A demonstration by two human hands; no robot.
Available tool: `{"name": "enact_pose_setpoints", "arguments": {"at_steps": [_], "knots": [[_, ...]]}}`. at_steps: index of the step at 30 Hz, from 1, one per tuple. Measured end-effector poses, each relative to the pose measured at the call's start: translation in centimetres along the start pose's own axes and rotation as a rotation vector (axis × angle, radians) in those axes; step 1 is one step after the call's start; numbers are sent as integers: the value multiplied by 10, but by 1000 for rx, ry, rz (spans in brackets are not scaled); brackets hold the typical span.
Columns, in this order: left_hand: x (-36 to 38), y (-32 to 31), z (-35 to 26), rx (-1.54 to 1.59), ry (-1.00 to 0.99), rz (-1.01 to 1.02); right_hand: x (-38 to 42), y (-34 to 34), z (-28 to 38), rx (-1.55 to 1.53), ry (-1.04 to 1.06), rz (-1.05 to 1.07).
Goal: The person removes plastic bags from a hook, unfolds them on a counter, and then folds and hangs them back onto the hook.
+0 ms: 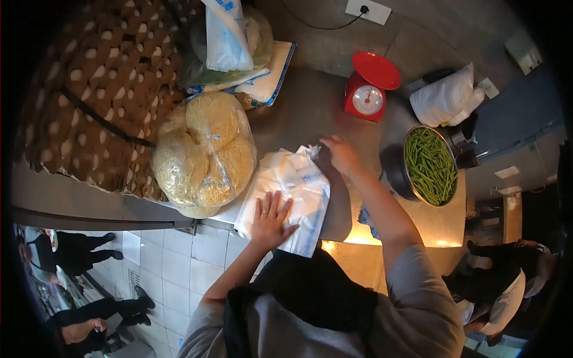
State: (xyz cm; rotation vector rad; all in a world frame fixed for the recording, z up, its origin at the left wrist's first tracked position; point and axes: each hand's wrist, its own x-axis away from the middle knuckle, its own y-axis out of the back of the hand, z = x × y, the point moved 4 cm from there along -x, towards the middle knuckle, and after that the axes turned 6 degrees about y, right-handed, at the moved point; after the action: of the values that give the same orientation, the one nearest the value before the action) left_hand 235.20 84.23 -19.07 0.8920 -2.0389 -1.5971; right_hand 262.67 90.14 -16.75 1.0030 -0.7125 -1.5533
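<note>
A stack of white plastic bags (304, 194) with blue print lies at the front edge of the steel counter, its far end bunched into a crumpled tip. My left hand (271, 224) rests flat on the near left part of the bags, fingers spread and a ring on one of them. Just right of the bunched tip, my right hand (344, 156) hovers over the counter with the index finger stretched out and the others loosely bent. I see nothing held in it. Left of the bags sits a large clear plastic bag of yellowish noodles (206, 152).
Stacked egg trays (101, 101) with a dark strap fill the left. A red dial scale (367, 95) stands at the back. A metal bowl of green beans (431, 167) and a white plastic roll (441, 98) are right. Other people (83, 253) stand beyond the counter.
</note>
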Motion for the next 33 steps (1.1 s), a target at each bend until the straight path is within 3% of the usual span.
{"name": "enact_pose_setpoints", "arguments": {"at_steps": [2,5,8,14,15,20,26,29,32,33], "knots": [[0,5,-1,42,-2,-34,-14,-13,-2,70,170,168],[-1,6,-1,70,-9,-61,-14,-25,2,57,200,145],[-1,7,-1,99,5,-57,-10,-27,-6,-4,-11,176],[-13,19,6,223,70,-36,6,-40,-32,-997,-377,51],[-25,42,0,279,41,-186,8,-36,-26,-1079,-415,63],[-106,59,-12,470,-26,-412,14,-27,-8,-1334,-491,157],[-156,11,-5,491,46,-338,18,-33,-10,-1309,-502,133],[-163,4,-1,515,50,-338,16,-34,-13,-1136,-525,-14],[-167,7,-1,481,45,-335,10,-6,-2,-346,-91,-500],[-168,6,0,478,44,-339,9,-4,4,-350,-149,-453]]}}
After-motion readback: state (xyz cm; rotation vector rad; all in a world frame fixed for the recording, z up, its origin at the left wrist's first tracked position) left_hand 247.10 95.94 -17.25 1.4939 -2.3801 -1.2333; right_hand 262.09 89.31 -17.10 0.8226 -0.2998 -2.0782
